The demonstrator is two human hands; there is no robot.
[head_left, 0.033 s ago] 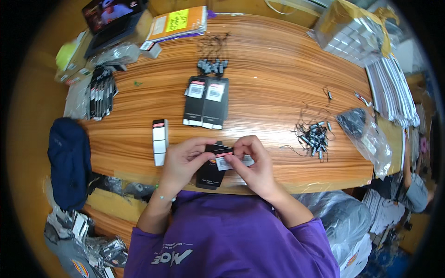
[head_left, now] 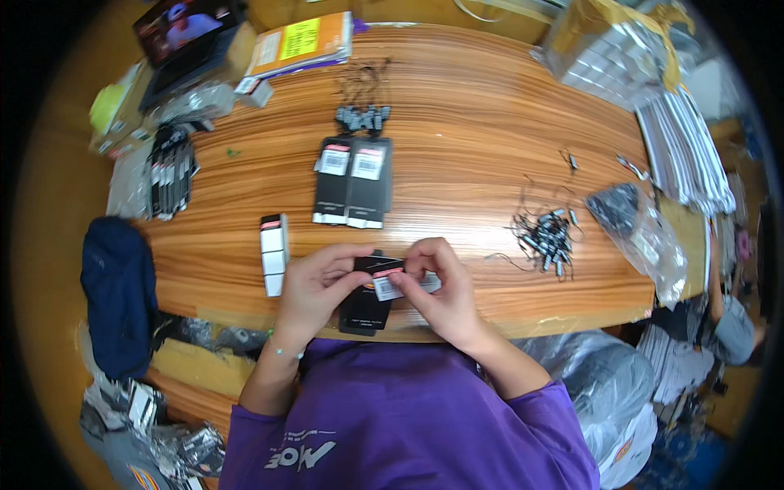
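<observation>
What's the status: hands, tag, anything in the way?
Left hand and right hand pinching black-and-white tag. Black card beneath, partly covered. Nothing visibly blocking the hands.

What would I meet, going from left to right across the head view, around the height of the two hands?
Navy fabric item → white segmented strip → left hand → black-and-white tag → right hand → pile of dark corded pieces → clear plastic bag.

On the wood-grain table (head_left: 465,163) — black tags (head_left: 333,189), white labels (head_left: 273,261), tangled dark cords (head_left: 545,241).
</observation>
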